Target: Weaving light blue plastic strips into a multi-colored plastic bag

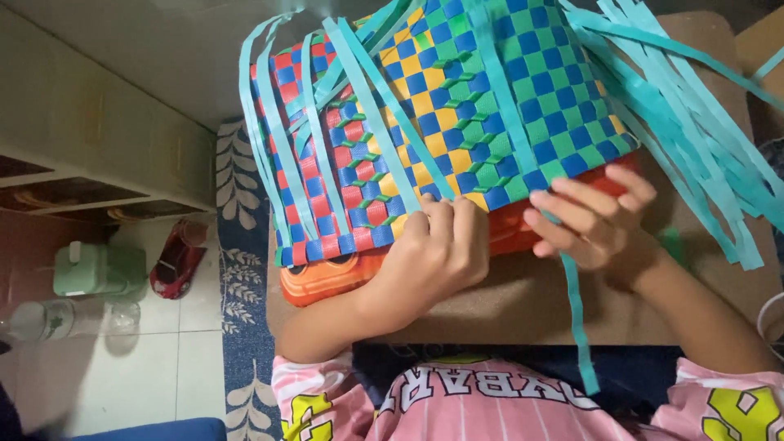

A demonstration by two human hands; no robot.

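A half-woven basket [457,122] of blue, red, yellow and green plastic strips rests on an orange block [327,282] over a brown board [523,302]. Many loose teal strips [694,122] hang from its top and right side. My left hand [433,253] is curled at the basket's lower edge, pinching a teal strip there. My right hand [592,220] lies at the lower right edge, fingers bent around another teal strip [576,318] that trails down toward my lap.
A blue patterned rug [241,269] runs down the floor on the left. Beyond it sit a red toy car [175,261], a green container [98,269] and a clear bottle [57,318] on white tiles. A low pale shelf [90,147] stands at upper left.
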